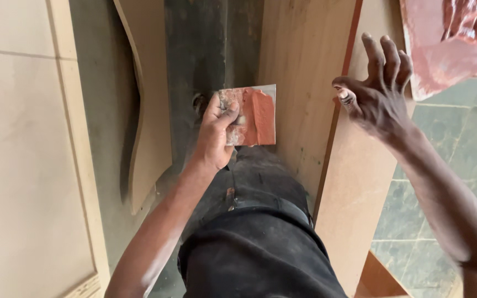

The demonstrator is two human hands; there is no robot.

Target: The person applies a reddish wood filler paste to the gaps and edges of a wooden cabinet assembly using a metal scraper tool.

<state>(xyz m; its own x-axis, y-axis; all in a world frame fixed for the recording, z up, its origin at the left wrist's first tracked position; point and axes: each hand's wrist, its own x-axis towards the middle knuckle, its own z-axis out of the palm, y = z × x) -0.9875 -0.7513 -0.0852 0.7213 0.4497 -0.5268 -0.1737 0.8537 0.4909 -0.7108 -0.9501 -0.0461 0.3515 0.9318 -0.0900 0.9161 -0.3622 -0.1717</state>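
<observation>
Pinched between thumb and fingers of the left hand (215, 135), a small square plate (252, 116) smeared with reddish filler paste hung above the dark trousers (260, 243) and the grey floor. Beside it, the right hand (376, 91) hovered empty, fingers spread and curled, over the edge of a long wooden board (354, 182). A paste-covered sheet (448, 44) lay near the board's far corner.

We look down on a dusty dark grey floor (211, 49) between pale wooden boards. A curved-edged board (150, 127) leans at left beside a large framed light panel (23, 165). At right, tan boards (305, 72) stand on edge; beyond them we see greenish floor tiles (443, 143). Light is soft and even.
</observation>
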